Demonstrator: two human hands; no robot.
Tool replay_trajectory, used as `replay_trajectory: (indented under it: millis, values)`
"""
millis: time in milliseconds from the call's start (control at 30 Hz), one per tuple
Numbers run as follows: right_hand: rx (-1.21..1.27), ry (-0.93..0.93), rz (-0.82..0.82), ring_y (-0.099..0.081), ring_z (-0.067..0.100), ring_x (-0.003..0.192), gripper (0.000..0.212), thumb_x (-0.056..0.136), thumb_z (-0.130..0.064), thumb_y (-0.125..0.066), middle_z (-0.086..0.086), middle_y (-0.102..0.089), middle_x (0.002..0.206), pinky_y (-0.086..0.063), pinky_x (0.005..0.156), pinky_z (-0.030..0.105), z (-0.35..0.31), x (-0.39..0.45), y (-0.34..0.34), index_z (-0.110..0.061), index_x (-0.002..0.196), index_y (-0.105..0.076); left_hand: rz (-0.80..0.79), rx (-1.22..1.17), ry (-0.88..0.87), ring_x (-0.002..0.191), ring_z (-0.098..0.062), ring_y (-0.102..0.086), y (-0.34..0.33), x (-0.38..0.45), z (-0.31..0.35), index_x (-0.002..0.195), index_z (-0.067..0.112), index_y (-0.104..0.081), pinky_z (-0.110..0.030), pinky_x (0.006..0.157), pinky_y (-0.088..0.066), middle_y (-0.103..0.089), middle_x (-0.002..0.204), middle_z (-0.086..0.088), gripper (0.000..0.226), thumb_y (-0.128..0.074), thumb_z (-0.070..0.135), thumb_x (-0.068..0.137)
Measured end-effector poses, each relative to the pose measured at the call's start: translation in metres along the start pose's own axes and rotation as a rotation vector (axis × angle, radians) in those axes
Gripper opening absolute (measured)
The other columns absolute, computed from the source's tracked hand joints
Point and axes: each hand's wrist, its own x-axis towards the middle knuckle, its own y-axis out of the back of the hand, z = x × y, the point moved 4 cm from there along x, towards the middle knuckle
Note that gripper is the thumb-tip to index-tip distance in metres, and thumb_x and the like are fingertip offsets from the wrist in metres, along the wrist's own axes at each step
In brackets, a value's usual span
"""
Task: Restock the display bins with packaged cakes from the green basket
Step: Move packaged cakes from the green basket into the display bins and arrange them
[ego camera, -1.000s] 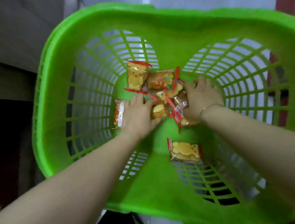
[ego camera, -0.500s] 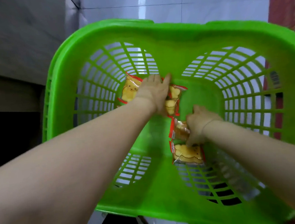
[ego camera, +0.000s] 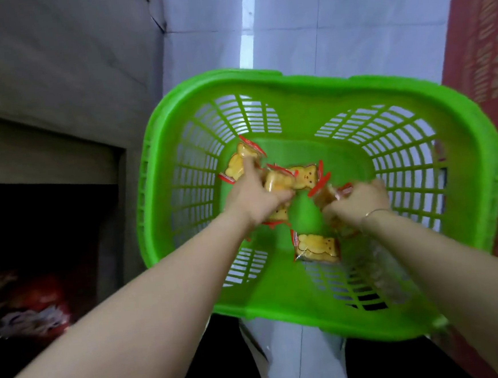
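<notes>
A green basket point(ego camera: 307, 79) with slatted walls sits on a floor of pale tiles point(ego camera: 332, 12), seen from above. Left of it rises a grey wall or counter face point(ego camera: 62, 63), with a dark recess point(ego camera: 37, 235) below where something red and white lies blurred. A red patterned surface point(ego camera: 486, 36) runs along the right edge of the view. Two dark trouser legs point(ego camera: 226, 366) show at the basket's near rim.

Both arms reach down into the basket. The left hand point(ego camera: 254, 198) lies over a cluster of packaged cakes at the left-centre of the basket floor, its forefinger stretched out across the farthest packet point(ego camera: 238, 162) and the other fingers curled over the packets beneath the palm. The right hand point(ego camera: 359, 199), with a thin bracelet point(ego camera: 373, 212) at the wrist, has its fingers curled around a red-edged packet point(ego camera: 327, 193) at the centre-right of the floor; whether it holds more than one I cannot tell.

The cakes are yellow bear shapes in clear wrappers with red ends. I count about six: the farthest one by the left wall, two side by side point(ego camera: 288, 178) toward the far middle, one point(ego camera: 278, 215) partly under the left palm, the one in the right hand, and one lying alone point(ego camera: 316, 247) nearer the near rim. Overlap makes the count uncertain.
</notes>
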Motion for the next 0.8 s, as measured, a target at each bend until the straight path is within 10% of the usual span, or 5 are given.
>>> replay_trajectory:
  millis: [133, 267, 333, 600, 800]
  values:
    - [0.626, -0.041, -0.071, -0.062, 0.032, 0.098, 0.035, 0.059, -0.029, -0.08, 0.015, -0.07, 0.098, -0.05, 0.091, 0.044, -0.039, -0.078, 0.087, -0.013, 0.089, -0.073, 0.105, -0.682, 0.263, 0.098, -0.032, -0.063, 0.077, -0.087, 0.04, 0.124, 0.001, -0.043, -0.05, 0.094, -0.049, -0.064, 0.113, -0.021, 0.056, -0.075, 0.017, 0.081]
    - [1.214, 0.141, -0.447, -0.067, 0.019, 0.063, 0.015, 0.066, -0.019, -0.067, 0.005, -0.07, 0.074, -0.058, 0.066, 0.033, -0.129, -0.216, 0.174, -0.013, 0.078, -0.073, 0.227, -0.888, 0.176, 0.105, -0.031, -0.063, 0.185, -0.203, 0.115, 0.126, 0.004, -0.049, -0.046, 0.094, -0.051, -0.064, 0.117, -0.019, 0.049, -0.07, 0.013, 0.083]
    - [1.414, 0.205, -0.619, -0.066, 0.025, 0.074, 0.017, 0.065, -0.023, -0.064, 0.011, -0.066, 0.083, -0.054, 0.082, 0.043, -0.171, -0.291, 0.219, -0.015, 0.08, -0.067, 0.305, -0.935, 0.093, 0.098, -0.024, -0.064, 0.244, -0.267, 0.156, 0.124, 0.005, -0.05, -0.041, 0.088, -0.051, -0.065, 0.11, -0.015, 0.055, -0.073, 0.021, 0.077]
    - [1.211, 0.488, -0.91, -0.06, 0.036, 0.096, 0.049, 0.067, -0.026, -0.056, 0.036, -0.048, 0.125, -0.051, 0.087, 0.043, -0.285, -0.522, 0.318, -0.008, 0.113, -0.058, 0.578, -0.816, -0.074, 0.063, -0.004, -0.061, 0.423, -0.466, 0.201, 0.092, 0.017, -0.058, -0.017, 0.058, -0.047, -0.065, 0.071, 0.011, 0.033, -0.071, 0.04, 0.074]
    - [1.075, 0.511, -1.064, -0.061, 0.03, 0.08, 0.037, 0.069, -0.02, -0.06, 0.016, -0.062, 0.089, -0.05, 0.089, 0.048, -0.351, -0.597, 0.259, -0.008, 0.104, -0.059, 0.711, -0.837, 0.217, 0.067, -0.001, -0.064, 0.466, -0.533, 0.117, 0.115, 0.019, -0.048, -0.016, 0.055, -0.048, -0.066, 0.088, 0.004, 0.062, -0.079, 0.041, 0.066]
